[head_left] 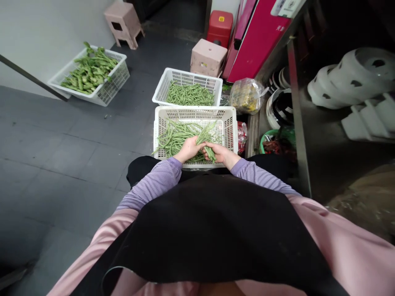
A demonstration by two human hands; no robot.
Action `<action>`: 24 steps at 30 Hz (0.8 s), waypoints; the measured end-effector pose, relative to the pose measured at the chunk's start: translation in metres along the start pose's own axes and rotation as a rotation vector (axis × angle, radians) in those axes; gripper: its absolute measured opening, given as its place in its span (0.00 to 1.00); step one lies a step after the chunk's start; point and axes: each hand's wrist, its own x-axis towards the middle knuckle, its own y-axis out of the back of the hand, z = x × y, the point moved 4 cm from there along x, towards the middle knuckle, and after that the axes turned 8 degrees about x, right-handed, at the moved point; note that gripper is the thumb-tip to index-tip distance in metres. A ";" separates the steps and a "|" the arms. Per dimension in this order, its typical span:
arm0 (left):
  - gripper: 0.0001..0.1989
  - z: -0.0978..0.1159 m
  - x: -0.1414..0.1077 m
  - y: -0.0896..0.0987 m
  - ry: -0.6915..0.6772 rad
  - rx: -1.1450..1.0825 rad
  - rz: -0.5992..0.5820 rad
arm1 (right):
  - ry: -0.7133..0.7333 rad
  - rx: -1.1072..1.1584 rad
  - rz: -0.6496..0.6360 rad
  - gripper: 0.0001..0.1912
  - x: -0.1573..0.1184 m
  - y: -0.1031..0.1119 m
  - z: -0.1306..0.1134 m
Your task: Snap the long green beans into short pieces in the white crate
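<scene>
Both hands meet over the near white plastic basket, around a bunch of long green beans. My left hand is wrapped about the bunch, whose upper ends fan out above it. Against its fingers, my right hand is closed on the same bunch, with the lower bean ends showing beneath. More long green beans lie loose in the basket, mostly on its left side. Right behind stands a second white basket with shorter green bean pieces.
A third white basket at the left holds thick green vegetables. Pink stools and a red stool stand beyond. To the right are a clear bag, a green basin and a metal shelf edge.
</scene>
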 end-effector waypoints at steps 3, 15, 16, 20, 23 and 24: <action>0.11 -0.002 0.006 0.007 -0.073 0.079 0.103 | 0.004 0.042 -0.030 0.12 -0.006 -0.012 -0.001; 0.18 0.004 -0.012 -0.004 0.123 -0.524 -0.275 | 0.355 -0.316 -0.340 0.18 -0.026 -0.016 -0.015; 0.19 0.004 -0.011 -0.001 0.139 -0.587 -0.220 | 0.383 -0.304 -0.295 0.17 -0.023 -0.010 -0.013; 0.20 -0.008 0.004 0.019 0.286 -0.649 0.082 | 0.153 -0.170 0.081 0.11 0.000 0.024 0.016; 0.16 -0.019 0.014 0.030 0.408 -0.627 0.199 | 0.022 -0.099 0.231 0.07 0.013 0.032 0.010; 0.14 -0.021 0.016 0.031 0.424 -0.625 0.201 | 0.065 -0.077 0.222 0.05 0.018 0.027 -0.007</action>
